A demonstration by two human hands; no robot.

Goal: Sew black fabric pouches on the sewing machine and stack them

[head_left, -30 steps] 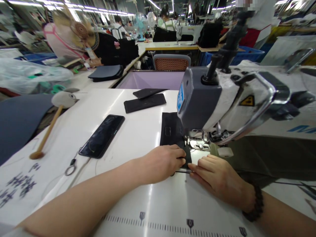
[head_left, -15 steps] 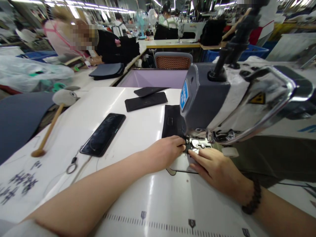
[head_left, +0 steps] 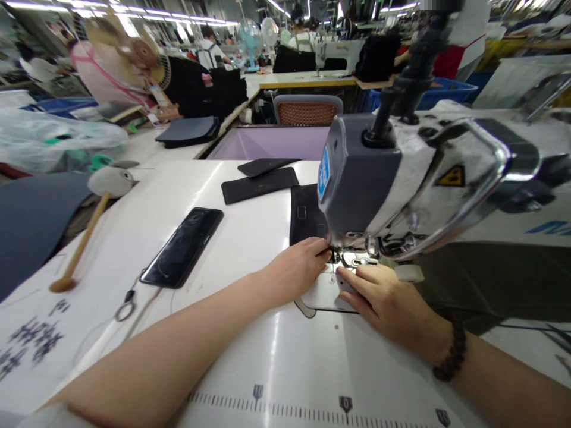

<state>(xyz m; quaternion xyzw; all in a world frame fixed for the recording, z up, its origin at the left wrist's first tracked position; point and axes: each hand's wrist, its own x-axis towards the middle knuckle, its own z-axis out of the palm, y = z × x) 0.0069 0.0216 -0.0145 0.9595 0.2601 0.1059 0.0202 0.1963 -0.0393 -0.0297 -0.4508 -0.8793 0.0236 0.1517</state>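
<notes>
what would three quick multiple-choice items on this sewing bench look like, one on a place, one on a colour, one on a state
1. Where does the phone lie?
A. left of the sewing machine
B. on the chair
C. under the right hand

2. What colour is the cloth piece behind the needle?
A. white
B. black
C. red

3. How are the two hands?
A. both raised off the table
B. left hand and right hand fingertips down by the needle
C. one holds the mallet

Answers: 1 A, it rests on the white top to the left; 2 B, the cloth is dark black; 3 B, both sets of fingers meet at the presser foot.
</notes>
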